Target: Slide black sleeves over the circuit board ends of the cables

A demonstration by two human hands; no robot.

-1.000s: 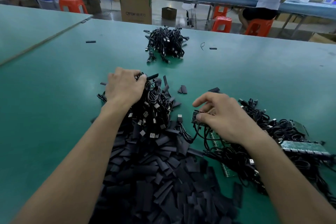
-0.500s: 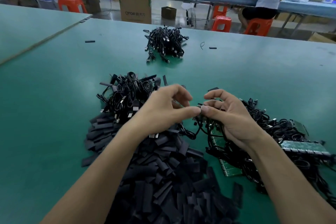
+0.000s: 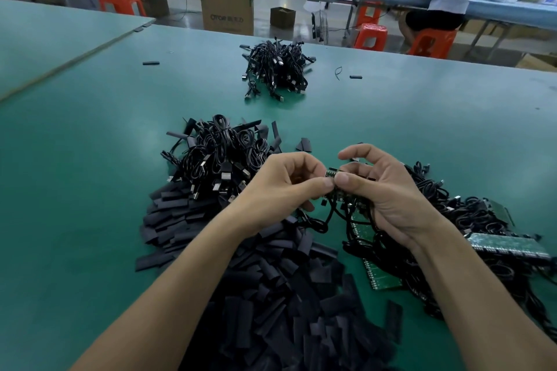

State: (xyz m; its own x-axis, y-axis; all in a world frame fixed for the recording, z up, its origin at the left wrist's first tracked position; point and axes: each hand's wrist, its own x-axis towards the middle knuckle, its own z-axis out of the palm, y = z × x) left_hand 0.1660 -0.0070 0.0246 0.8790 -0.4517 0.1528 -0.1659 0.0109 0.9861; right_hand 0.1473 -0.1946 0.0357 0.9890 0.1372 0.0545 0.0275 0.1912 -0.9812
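A small green circuit board (image 3: pixel 334 175) on a black cable is held just above the green table (image 3: pixel 90 190). My left hand (image 3: pixel 283 181) pinches its left end with thumb and fingers. My right hand (image 3: pixel 382 190) pinches the same board from the right, index finger raised. A big heap of flat black sleeves (image 3: pixel 271 295) lies below my hands. Whether a sleeve is in my left fingers cannot be seen. A tangle of cables with boards (image 3: pixel 452 235) lies under my right wrist.
A pile of black USB cables (image 3: pixel 217 156) sits left of my hands, and a second cable pile (image 3: pixel 277 66) lies farther back. Green board strips (image 3: pixel 509 245) lie at the right. Beyond the table's far edge stand a cardboard box (image 3: pixel 227 6), red stools and a seated person.
My left hand left the USB cable pile and came right to meet my right hand at the circuit board. Both hands now pinch the board, lifted slightly.
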